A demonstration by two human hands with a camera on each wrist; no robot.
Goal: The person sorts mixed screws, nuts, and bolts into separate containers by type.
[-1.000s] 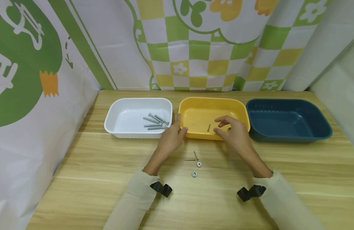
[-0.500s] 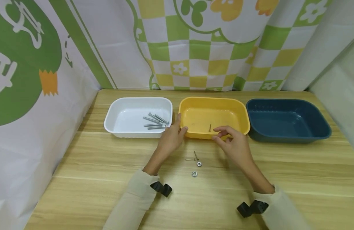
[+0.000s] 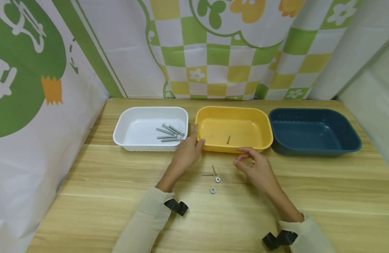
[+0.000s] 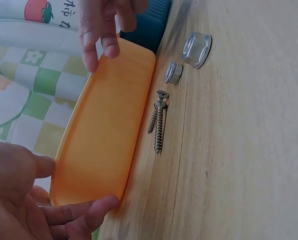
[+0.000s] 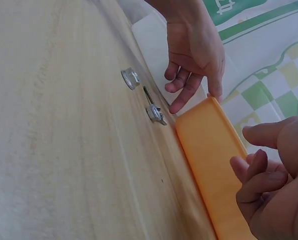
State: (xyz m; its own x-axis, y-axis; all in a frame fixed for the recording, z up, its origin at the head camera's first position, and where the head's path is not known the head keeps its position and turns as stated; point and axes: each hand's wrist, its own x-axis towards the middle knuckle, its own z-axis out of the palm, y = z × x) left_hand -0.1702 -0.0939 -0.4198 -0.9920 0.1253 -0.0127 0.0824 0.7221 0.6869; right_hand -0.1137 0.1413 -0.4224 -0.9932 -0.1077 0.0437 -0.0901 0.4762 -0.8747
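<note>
Brass-coloured, slim metal screws [image 4: 159,127] before the yellow oblong plastic tray [image 3: 219,149] look light, stiff, best pinched mid-shank. Left hand [image 3: 187,151], fingers extended, touches the tray's near-left corner; right hand [image 3: 255,169], loosely curled, seems empty.

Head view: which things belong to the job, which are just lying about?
Job, by my read:
- left hand, touching yellow bin
- right hand, near it
- screw in that bin
- loose screws, nuts
- white bin with bolts
- blue bin, probably

Just around:
- printed cloth behind
- wrist cameras, worn
</note>
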